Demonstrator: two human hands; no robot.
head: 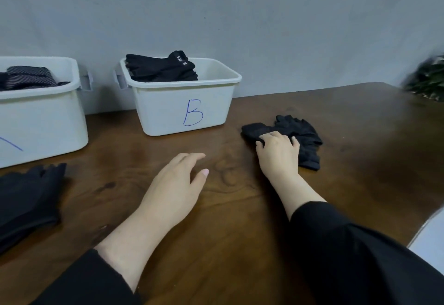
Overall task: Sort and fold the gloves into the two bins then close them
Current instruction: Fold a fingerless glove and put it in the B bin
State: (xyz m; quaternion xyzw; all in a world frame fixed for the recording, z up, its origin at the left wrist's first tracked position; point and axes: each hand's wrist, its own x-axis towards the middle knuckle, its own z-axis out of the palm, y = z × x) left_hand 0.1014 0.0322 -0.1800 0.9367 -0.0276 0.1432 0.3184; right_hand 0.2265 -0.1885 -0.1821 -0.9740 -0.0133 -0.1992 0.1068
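Black gloves (298, 134), right of bin B (185, 102), are pinched by right hand (278, 150); left hand (177, 184) spread, empty. Risk: bundle unfolds if lifted unevenly.

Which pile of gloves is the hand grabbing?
The black gloves on the table right of bin B: the right hand grips them. The pile at the left edge lies untouched.

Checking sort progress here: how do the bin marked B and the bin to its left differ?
The bin marked B holds plain black folded gloves piled above its rim; the left bin holds striped dark gloves lying lower. B shows whole; the left bin is cut off by the frame edge, its marking only partly visible. Both are white, lidless, and against the wall.
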